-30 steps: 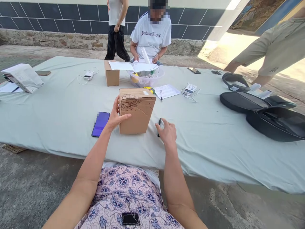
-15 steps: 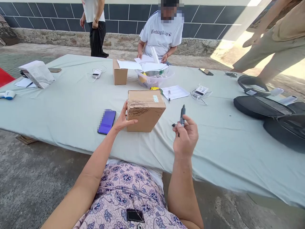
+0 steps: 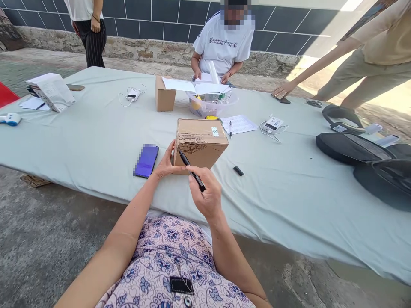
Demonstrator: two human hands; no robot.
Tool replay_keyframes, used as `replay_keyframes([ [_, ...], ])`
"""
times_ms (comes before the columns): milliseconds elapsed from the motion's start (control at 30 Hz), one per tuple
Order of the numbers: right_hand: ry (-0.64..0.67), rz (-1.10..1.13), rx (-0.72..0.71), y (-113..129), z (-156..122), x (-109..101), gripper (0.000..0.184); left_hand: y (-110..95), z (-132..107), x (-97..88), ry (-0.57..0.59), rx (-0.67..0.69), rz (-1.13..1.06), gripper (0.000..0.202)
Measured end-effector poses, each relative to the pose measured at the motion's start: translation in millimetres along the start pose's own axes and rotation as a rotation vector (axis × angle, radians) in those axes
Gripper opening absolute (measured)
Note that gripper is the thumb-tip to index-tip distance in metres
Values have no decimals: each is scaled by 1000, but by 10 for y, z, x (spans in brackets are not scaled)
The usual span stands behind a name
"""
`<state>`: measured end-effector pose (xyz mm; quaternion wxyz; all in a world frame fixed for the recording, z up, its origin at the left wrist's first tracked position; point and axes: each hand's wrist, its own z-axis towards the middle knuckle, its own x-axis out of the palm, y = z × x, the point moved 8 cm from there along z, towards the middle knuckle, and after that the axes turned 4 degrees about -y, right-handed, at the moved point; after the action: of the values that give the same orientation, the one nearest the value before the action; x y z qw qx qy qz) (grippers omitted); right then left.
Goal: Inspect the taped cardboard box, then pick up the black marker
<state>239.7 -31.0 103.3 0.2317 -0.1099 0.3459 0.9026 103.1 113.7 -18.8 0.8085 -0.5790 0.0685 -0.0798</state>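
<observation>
A cardboard box (image 3: 201,155) stands on the cloth in front of me, with dark scribbled lines on its top and the upper part of its near side. My left hand (image 3: 167,164) grips its left side, thumb across the lower front. A black marker (image 3: 192,170) is pinched in my right hand (image 3: 207,192). Its tip is at the upper left of the box's near face, by the drawn lines. To the right lies a small black piece (image 3: 238,171) that looks like a cap. A phone (image 3: 147,161) with a lit purple screen rests left of my left hand.
Behind the box are a plastic basin (image 3: 205,109), a smaller carton (image 3: 164,100) and a paper sheet with a pen (image 3: 230,128). A white cabled device (image 3: 272,124) and black cases (image 3: 353,147) lie right. One person sits opposite; two others stand nearby.
My right hand has moved left with the marker, from beside the box to its near face. At the far right, a standing person's hand has reached down to a phone on the table.
</observation>
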Motion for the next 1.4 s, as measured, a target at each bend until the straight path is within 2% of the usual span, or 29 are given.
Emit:
replay_keyframes([
  [133,69,-54,60,-117,-20,109,27,34,4,-20,-17,1,16,137],
  [233,83,-63,104,-201,-47,101,26,56,-6,-27,-19,-33,29,137],
  [400,20,-84,170,-316,-74,-209,23,28,-26,-23,-14,-74,14,138],
  [533,-152,-128,231,-352,-40,-533,22,-1,-32,-7,-1,-66,-15,137],
  [600,-212,-113,216,-302,24,-562,22,5,-34,-4,-1,-70,-9,136],
  [667,-214,-81,169,-214,115,-469,22,20,-30,-4,-4,-73,-10,138],
  [800,-125,-34,89,-43,246,-128,24,65,-9,2,5,-70,-29,142],
  [900,-36,-8,49,15,212,70,25,78,11,-11,-8,-35,-13,140],
  [1000,49,-3,59,-41,89,113,26,47,14,-7,-4,18,-22,136],
  [1100,72,-18,139,-189,-39,-48,25,31,-1,14,26,-3,-32,138],
  [1200,6,-29,236,-351,-119,-340,23,22,-18,14,49,-49,-8,138],
  [1267,-118,-11,300,-479,-148,-567,20,18,-22,2,51,-63,15,133],
  [1367,-434,1,388,-752,-220,-917,23,38,-36,-6,45,-70,70,122],
  [1400,-500,-27,407,-862,-244,-985,27,49,-51,-4,42,-72,91,119],
])
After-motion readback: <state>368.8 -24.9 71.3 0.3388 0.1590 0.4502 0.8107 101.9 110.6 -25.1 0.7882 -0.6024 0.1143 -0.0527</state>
